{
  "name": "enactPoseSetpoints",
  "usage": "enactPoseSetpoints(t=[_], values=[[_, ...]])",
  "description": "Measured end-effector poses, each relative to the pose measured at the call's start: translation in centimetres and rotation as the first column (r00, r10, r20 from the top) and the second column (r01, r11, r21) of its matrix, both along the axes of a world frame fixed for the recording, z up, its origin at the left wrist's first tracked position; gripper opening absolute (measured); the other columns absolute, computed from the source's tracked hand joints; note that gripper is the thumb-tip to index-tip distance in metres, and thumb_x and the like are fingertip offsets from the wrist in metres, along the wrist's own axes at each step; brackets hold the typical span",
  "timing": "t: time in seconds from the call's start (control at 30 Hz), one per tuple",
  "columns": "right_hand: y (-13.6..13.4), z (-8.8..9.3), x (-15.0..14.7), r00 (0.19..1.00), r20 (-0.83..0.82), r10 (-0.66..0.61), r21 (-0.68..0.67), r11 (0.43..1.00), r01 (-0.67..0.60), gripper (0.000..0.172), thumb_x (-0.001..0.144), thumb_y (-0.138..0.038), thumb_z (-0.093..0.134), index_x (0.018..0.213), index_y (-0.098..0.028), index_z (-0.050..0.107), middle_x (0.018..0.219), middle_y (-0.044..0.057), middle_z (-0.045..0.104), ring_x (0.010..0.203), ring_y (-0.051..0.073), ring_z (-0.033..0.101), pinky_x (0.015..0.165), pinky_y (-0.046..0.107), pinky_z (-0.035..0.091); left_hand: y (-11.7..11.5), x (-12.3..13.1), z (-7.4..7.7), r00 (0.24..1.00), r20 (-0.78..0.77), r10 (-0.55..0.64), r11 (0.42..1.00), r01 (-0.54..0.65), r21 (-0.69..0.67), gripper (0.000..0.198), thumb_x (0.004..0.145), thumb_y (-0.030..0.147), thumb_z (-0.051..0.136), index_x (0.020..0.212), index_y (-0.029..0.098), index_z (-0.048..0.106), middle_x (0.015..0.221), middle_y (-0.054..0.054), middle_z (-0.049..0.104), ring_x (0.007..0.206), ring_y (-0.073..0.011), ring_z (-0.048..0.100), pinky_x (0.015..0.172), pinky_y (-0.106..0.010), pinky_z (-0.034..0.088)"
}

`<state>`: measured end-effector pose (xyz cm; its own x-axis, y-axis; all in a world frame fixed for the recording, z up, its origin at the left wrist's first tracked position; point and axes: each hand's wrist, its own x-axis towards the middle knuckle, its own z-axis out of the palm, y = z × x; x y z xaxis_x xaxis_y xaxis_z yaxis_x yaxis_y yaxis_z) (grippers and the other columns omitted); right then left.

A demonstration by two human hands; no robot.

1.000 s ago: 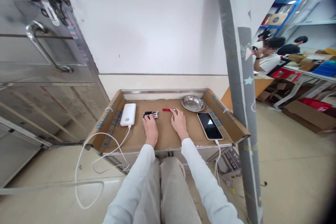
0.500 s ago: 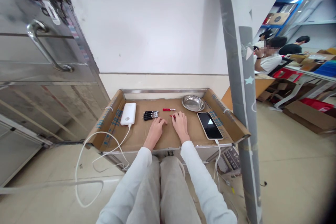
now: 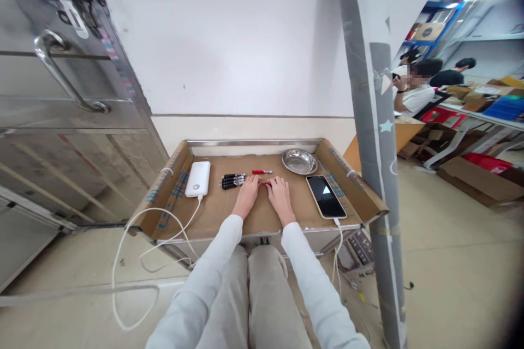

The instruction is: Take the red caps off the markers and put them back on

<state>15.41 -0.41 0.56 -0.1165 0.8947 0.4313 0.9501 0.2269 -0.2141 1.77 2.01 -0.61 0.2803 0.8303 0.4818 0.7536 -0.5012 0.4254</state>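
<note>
My left hand point(image 3: 247, 194) and my right hand point(image 3: 280, 194) meet fingertip to fingertip over the cardboard-covered table point(image 3: 229, 215). Between them shows a red marker point(image 3: 264, 183), mostly hidden by the fingers; both hands are closed on its ends. Just beyond lies another red marker point(image 3: 261, 172) with a pale end, flat and apart from the hands. A row of several black markers point(image 3: 233, 181) lies side by side, left of my left hand.
A round metal bowl point(image 3: 299, 161) stands at the back right. In front of it lies a phone point(image 3: 326, 197) with a cable. On the left is a white power bank point(image 3: 198, 179), its cable looping off the edge. A wrapped pole point(image 3: 376, 120) rises at right; people sit beyond.
My left hand has moved right and forward to the red marker and closed on it. My right hand keeps hold of the marker in nearly the same place.
</note>
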Motion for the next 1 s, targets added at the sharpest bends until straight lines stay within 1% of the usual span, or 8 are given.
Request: enactPoseSetpoints(t=[0.2, 0.33, 0.47, 0.53, 0.67, 0.77, 0.9, 1.0], values=[[0.6, -0.5, 0.1, 1.0, 0.028, 0.013, -0.022, 1.0, -0.012, 0.021, 0.093, -0.023, 0.041, 0.098, -0.018, 0.061, 0.097, 0.008, 0.06, 0.092, 0.022, 0.05, 0.079, 0.033, 0.034, 0.8, 0.2, -0.5, 0.985, 0.099, -0.139, 0.989, 0.143, -0.031, 0.018, 0.091, 0.014, 0.038, 0.103, 0.017, 0.051, 0.103, -0.008, 0.06, 0.1, -0.0181, 0.055, 0.091, -0.035, 0.046], [0.5, -0.3, 0.2, 1.0, -0.027, -0.005, 0.007, 1.0, 0.005, 0.023, 0.093, -0.025, 0.041, 0.095, -0.019, 0.063, 0.093, 0.008, 0.06, 0.091, 0.022, 0.05, 0.079, 0.033, 0.036, 1.1, 0.7, -0.2, 0.995, 0.067, -0.08, 0.997, 0.079, 0.012, 0.03, 0.089, 0.009, 0.032, 0.114, 0.015, 0.049, 0.112, -0.011, 0.058, 0.108, -0.0187, 0.054, 0.097, -0.036, 0.043], [0.0, 0.1, 0.3, 0.974, -0.223, -0.033, 0.117, 0.991, 0.06, 0.028, 0.095, -0.027, 0.038, 0.1, -0.018, 0.064, 0.097, 0.009, 0.059, 0.09, 0.02, 0.05, 0.083, 0.031, 0.037, 1.6, 1.6, 0.4, 0.998, -0.061, 0.0, 0.997, 0.005, 0.08, 0.04, 0.088, 0.01, 0.033, 0.127, 0.012, 0.042, 0.133, -0.014, 0.047, 0.128, -0.0221, 0.04, 0.106, -0.04, 0.033], [-0.3, 0.3, 0.3, 0.955, -0.297, -0.011, 0.16, 0.985, 0.061, 0.031, 0.095, -0.029, 0.036, 0.102, -0.018, 0.064, 0.098, 0.009, 0.06, 0.091, 0.02, 0.051, 0.086, 0.031, 0.038, 1.6, 1.9, 0.6, 0.993, -0.121, 0.011, 0.997, -0.002, 0.079, 0.04, 0.09, 0.013, 0.034, 0.129, 0.013, 0.041, 0.135, -0.014, 0.047, 0.13, -0.0227, 0.038, 0.107, -0.042, 0.031], [-0.8, 0.6, 0.4, 0.942, -0.334, 0.041, 0.166, 0.986, 0.016, 0.033, 0.096, -0.029, 0.034, 0.106, -0.019, 0.064, 0.101, 0.008, 0.062, 0.093, 0.019, 0.052, 0.089, 0.03, 0.038, 0.7, 1.9, 0.9, 0.975, -0.22, 0.02, 0.999, -0.009, 0.053, 0.028, 0.093, 0.025, 0.036, 0.115, 0.015, 0.051, 0.112, -0.012, 0.059, 0.112, -0.023, 0.051, 0.098, -0.041, 0.037], [-1.0, 0.6, 0.4, 0.944, -0.326, 0.037, 0.153, 0.988, 0.015, 0.033, 0.096, -0.029, 0.034, 0.105, -0.019, 0.064, 0.102, 0.008, 0.064, 0.093, 0.018, 0.053, 0.089, 0.031, 0.038, -0.7, 1.3, 0.9, 0.97, -0.239, 0.042, 0.998, -0.032, 0.045, 0.025, 0.094, 0.03, 0.035, 0.101, 0.015, 0.054, 0.099, -0.01, 0.058, 0.098, -0.0218, 0.055, 0.088, -0.038, 0.041], [-1.0, 0.5, 0.3, 0.953, -0.304, 0.011, 0.133, 0.991, 0.031, 0.035, 0.096, -0.029, 0.032, 0.103, -0.018, 0.064, 0.1, 0.009, 0.065, 0.092, 0.02, 0.054, 0.088, 0.032, 0.038, -2.0, 0.5, 0.8, 0.975, -0.173, 0.139, 0.99, -0.131, 0.061, 0.021, 0.095, 0.026, 0.035, 0.103, 0.015, 0.052, 0.099, -0.009, 0.056, 0.093, -0.0203, 0.055, 0.083, -0.034, 0.042], [-0.9, 0.4, 0.2, 0.96, -0.281, 0.021, 0.117, 0.993, 0.013, 0.034, 0.096, -0.028, 0.032, 0.104, -0.018, 0.064, 0.101, 0.009, 0.066, 0.093, 0.02, 0.055, 0.088, 0.032, 0.038, -2.3, 0.3, 0.9, 0.975, -0.145, 0.167, 0.985, -0.157, 0.076, 0.02, 0.094, 0.022, 0.038, 0.105, 0.016, 0.052, 0.101, -0.009, 0.058, 0.093, -0.021, 0.055, 0.083, -0.034, 0.042]])
